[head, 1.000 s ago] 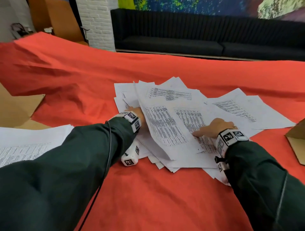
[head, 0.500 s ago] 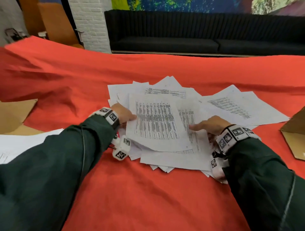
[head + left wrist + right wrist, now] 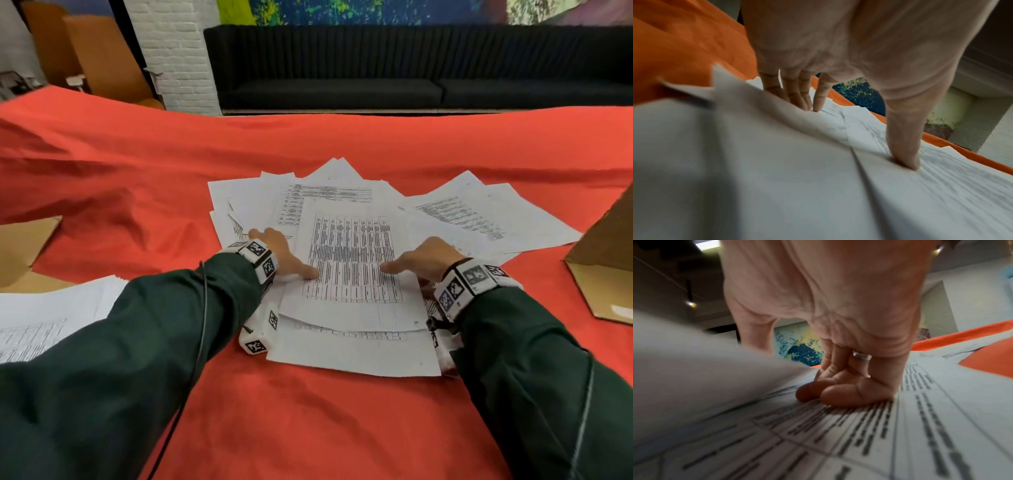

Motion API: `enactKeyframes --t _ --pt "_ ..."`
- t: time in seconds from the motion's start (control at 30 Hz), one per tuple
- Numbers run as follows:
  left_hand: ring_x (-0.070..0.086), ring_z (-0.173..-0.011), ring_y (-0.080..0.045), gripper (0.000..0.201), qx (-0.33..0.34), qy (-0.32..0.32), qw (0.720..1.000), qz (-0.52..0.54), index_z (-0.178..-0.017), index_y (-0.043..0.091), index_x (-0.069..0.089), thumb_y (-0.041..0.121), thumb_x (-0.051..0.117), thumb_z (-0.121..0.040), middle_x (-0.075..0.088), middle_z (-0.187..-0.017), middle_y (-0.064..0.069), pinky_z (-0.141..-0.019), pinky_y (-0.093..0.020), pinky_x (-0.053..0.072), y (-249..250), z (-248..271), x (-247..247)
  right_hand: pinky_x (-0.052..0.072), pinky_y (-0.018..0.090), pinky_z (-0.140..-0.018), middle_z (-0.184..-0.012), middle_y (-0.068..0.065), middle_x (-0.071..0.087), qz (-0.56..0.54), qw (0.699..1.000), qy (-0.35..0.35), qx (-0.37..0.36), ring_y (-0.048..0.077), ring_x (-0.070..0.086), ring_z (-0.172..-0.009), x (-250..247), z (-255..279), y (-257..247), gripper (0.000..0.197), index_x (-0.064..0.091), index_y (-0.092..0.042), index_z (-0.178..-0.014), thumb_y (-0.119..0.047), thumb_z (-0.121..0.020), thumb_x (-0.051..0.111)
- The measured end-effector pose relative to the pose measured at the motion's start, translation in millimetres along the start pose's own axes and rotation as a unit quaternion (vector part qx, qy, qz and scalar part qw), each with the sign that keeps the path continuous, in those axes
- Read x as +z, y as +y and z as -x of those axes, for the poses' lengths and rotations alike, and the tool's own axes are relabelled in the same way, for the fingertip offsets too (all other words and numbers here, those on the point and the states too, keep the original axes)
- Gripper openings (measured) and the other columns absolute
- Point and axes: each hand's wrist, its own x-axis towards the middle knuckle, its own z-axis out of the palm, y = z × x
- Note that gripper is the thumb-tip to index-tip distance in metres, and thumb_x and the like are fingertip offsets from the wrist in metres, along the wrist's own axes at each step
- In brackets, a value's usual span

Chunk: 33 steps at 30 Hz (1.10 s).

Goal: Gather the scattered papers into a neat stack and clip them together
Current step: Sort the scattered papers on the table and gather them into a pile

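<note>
Papers: the scattered papers (image 3: 346, 246) lie fanned on the red-covered table (image 3: 308, 428), the bulk overlapping at the middle; a printed top sheet (image 3: 352, 274) sits squarest, likely the core the stack is being built on.
Left hand: the left hand (image 3: 281, 253) lies at the pile's left edge, fingers straight and pressing down, thumb on the top sheet; it grips nothing. Judged to be pinning the edge so sheets can be slid into line.
Right hand: the right hand (image 3: 424, 257) mirrors it from the right, thumb on the same sheet, other fingers curled with knuckles on the paper, holding nothing.
Outliers: a fan of sheets (image 3: 479, 212) reaches right; a separate batch (image 3: 51, 315) lies well apart on the left, not yet gathered.
Surroundings: cardboard (image 3: 606, 260) at the right edge; no clip shows in any view.
Wrist views only: left fingertips (image 3: 807, 104) dig into a raised fold; right fingers (image 3: 838, 394) are tucked under, a ring (image 3: 861, 356) on one.
Head view only: overall spread and both outlying groups.
</note>
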Motion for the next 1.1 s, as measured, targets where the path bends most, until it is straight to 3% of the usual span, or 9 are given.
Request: enactKeyframes --t 0.13,0.2,0.37,0.43,0.63,0.7,0.77,0.97,1.1 --pt "0.065 -0.086 -0.024 0.072 0.016 -0.014 0.996 0.084 -0.107 0.009 0.065 0.065 0.084 -0.066 0.068 -0.094 -0.004 -0.08 -0.032 0.054 -1.8 -0.6 -8.8 0.044 0.034 -0.083 -0.111 0.011 0.057 0.008 1.0 -0.002 -0.007 0.029 0.054 -0.098 1.9 -4.7 0.8 0.076 0.055 0.001 -0.123 -0.046 -0.073 0.088" --pt "0.061 -0.075 -0.021 0.061 0.011 -0.022 0.995 0.101 -0.089 0.009 0.065 0.065 0.081 -0.07 0.068 -0.086 -0.004 -0.07 -0.029 0.048 -0.4 3.2 -9.3 0.043 0.031 -0.071 -0.096 0.007 0.057 0.011 1.0 -0.001 -0.005 0.026 0.055 -0.087 5.7 -7.4 0.3 0.065 0.056 -0.004 -0.106 -0.046 -0.07 0.09" --pt "0.046 -0.131 -0.034 0.111 -0.004 -0.017 1.0 0.019 -0.147 0.008 0.036 0.078 0.072 -0.069 0.045 -0.141 -0.017 -0.106 -0.043 0.043 15.9 21.8 -3.7 0.028 0.03 -0.051 -0.069 0.002 0.044 0.001 1.0 0.015 0.002 0.018 0.044 -0.061 10.9 -8.1 3.2 0.056 0.045 -0.012 -0.073 -0.04 -0.068 0.092" --pt "0.043 -0.135 -0.033 0.109 0.012 -0.011 1.0 -0.01 -0.147 0.008 0.039 0.078 0.071 -0.07 0.047 -0.143 -0.016 -0.108 -0.044 0.042 22.7 28.3 -4.9 0.031 0.03 -0.053 -0.073 0.004 0.05 0.006 1.0 0.011 0.001 0.02 0.048 -0.066 9.5 -6.4 5.5 0.051 0.052 -0.008 -0.081 -0.038 -0.07 0.092" --pt "0.07 -0.091 -0.025 0.076 0.025 -0.059 0.997 0.037 -0.111 0.009 0.059 0.067 0.082 -0.068 0.067 -0.09 -0.005 -0.078 -0.032 0.052 19.2 30.4 -12.0 0.045 0.033 -0.081 -0.11 0.01 0.064 0.024 0.999 -0.001 -0.021 0.028 0.059 -0.099 7.4 1.2 6.2 0.068 0.059 0.001 -0.12 -0.033 -0.072 0.092" --pt "0.07 -0.087 -0.024 0.075 0.024 -0.056 0.998 0.023 -0.111 0.009 0.06 0.068 0.079 -0.07 0.072 -0.094 -0.008 -0.079 -0.032 0.054 15.0 34.2 -12.2 0.047 0.034 -0.083 -0.115 0.011 0.066 0.028 0.999 -0.001 -0.025 0.029 0.061 -0.104 8.4 2.9 5.5 0.071 0.06 0.002 -0.123 -0.033 -0.07 0.092" --pt "0.066 -0.108 -0.026 0.08 0.034 -0.045 0.998 -0.025 -0.125 0.007 0.058 0.071 0.07 -0.078 0.068 -0.119 -0.009 -0.089 -0.034 0.05 9.0 40.4 -10.5 0.049 0.035 -0.087 -0.119 0.011 0.067 0.03 0.999 -0.001 -0.029 0.029 0.062 -0.105 8.8 1.8 5.4 0.072 0.061 0.001 -0.123 -0.032 -0.069 0.093" --pt "0.056 -0.09 -0.021 0.055 0.058 -0.039 0.995 -0.077 -0.103 0.014 0.058 0.067 0.063 -0.087 0.057 -0.087 0.002 -0.077 -0.031 0.044 -17.4 52.7 -2.8 0.04 0.03 -0.066 -0.084 0.002 0.057 0.035 0.999 -0.017 -0.029 0.021 0.055 -0.079 8.0 -1.5 7.7 0.048 0.06 -0.003 -0.097 -0.03 -0.072 0.092" --pt "0.062 -0.07 -0.023 0.04 0.042 -0.068 0.994 0.069 -0.078 0.012 0.051 0.044 0.069 -0.092 0.062 -0.073 -0.002 -0.07 -0.035 0.057 -27.3 58.6 7.8 0.046 0.035 -0.09 -0.119 0.008 0.064 0.059 0.997 -0.018 -0.042 0.031 0.059 -0.116 10.2 -1.7 6.1 0.071 0.058 0.0 -0.126 -0.031 -0.072 0.092"
